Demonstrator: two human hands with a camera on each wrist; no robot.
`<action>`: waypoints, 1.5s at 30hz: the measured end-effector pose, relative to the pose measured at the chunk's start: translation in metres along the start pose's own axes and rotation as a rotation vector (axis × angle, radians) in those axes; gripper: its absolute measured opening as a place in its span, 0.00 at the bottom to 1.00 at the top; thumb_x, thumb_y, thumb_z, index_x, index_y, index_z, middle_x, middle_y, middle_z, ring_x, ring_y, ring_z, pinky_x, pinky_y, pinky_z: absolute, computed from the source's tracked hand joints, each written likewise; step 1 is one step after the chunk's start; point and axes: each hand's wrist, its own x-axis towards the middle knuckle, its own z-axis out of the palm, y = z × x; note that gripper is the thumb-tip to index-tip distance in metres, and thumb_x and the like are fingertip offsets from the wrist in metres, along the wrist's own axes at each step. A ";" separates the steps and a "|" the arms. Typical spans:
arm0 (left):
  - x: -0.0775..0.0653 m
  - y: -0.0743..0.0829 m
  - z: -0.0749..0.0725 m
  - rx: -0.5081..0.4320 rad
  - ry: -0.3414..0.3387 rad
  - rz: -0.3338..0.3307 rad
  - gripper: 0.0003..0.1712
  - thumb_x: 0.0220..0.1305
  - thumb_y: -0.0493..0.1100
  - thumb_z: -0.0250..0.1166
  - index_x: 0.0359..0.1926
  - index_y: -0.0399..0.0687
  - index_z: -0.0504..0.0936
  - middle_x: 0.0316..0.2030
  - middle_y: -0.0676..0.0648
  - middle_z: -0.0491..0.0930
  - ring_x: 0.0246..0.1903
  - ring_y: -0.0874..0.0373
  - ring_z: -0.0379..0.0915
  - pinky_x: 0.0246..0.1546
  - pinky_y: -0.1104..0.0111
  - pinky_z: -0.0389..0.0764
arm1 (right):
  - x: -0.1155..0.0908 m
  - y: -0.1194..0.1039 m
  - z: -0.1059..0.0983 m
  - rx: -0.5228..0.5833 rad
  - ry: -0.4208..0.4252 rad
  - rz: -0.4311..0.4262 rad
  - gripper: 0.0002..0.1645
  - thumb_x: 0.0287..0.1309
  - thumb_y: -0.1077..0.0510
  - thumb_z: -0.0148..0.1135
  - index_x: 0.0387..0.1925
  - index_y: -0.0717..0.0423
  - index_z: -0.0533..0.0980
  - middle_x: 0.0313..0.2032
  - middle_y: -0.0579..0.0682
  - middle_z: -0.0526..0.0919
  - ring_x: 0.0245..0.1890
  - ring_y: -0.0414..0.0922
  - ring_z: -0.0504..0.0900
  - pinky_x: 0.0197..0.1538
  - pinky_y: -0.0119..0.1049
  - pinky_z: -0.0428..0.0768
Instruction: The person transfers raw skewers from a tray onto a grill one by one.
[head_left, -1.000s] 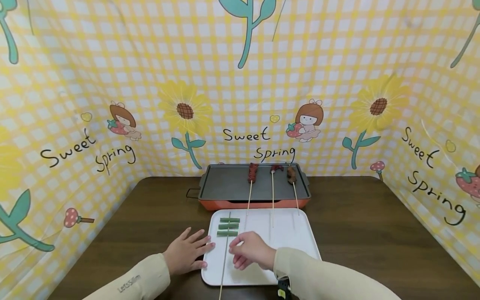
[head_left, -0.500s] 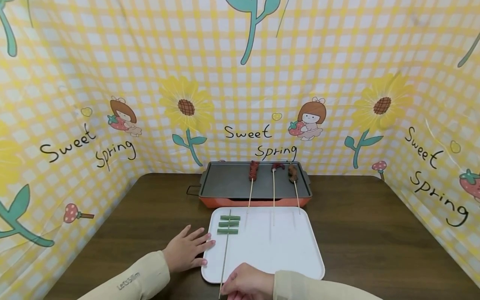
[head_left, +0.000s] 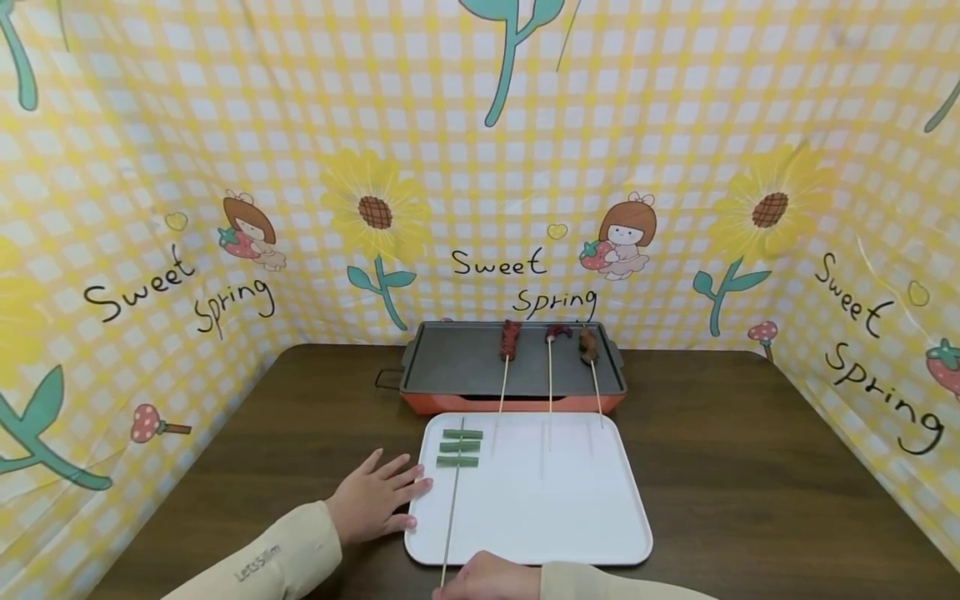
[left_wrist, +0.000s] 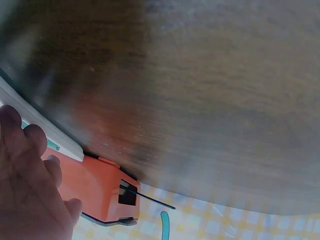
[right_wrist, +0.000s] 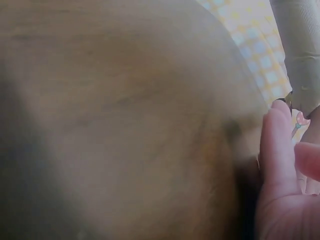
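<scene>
A skewer with three green vegetable pieces threaded crosswise lies on the left side of the white tray. Its bare lower end reaches past the tray's front edge, where my right hand pinches it; the frame's bottom cuts off part of that hand. My left hand lies with fingers spread at the tray's left rim, its fingertips touching it. In the left wrist view, my left hand covers part of the tray's rim. The right wrist view shows my right hand but no skewer.
Behind the tray stands an orange electric griddle with a dark plate. Three skewers lie on it: a red one, a dark red one and a brown one, sticks overhanging the tray. A patterned cloth surrounds the wooden table.
My right hand has moved from above the tray down towards me, to the skewer's lower end, and now pinches it. The left hand and the skewers have stayed in place.
</scene>
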 end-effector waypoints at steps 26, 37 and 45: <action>0.002 -0.001 0.006 0.001 0.013 0.003 0.35 0.66 0.69 0.43 0.66 0.58 0.71 0.63 0.51 0.71 0.64 0.49 0.64 0.60 0.46 0.63 | -0.002 -0.008 0.005 0.457 0.204 0.001 0.03 0.57 0.67 0.62 0.31 0.65 0.80 0.17 0.46 0.80 0.14 0.32 0.77 0.21 0.23 0.76; 0.002 -0.001 0.007 -0.028 0.001 0.009 0.36 0.66 0.69 0.43 0.66 0.58 0.71 0.64 0.51 0.70 0.64 0.48 0.64 0.60 0.46 0.62 | 0.000 -0.009 0.006 0.468 0.276 -0.027 0.05 0.53 0.71 0.63 0.32 0.63 0.77 0.15 0.49 0.78 0.12 0.34 0.76 0.18 0.24 0.76; 0.003 -0.004 0.009 -0.052 0.019 0.028 0.36 0.67 0.69 0.43 0.66 0.58 0.72 0.64 0.50 0.71 0.63 0.48 0.64 0.59 0.45 0.63 | -0.005 -0.009 0.005 0.381 0.266 -0.040 0.04 0.52 0.71 0.63 0.27 0.61 0.79 0.17 0.46 0.80 0.14 0.31 0.75 0.22 0.23 0.76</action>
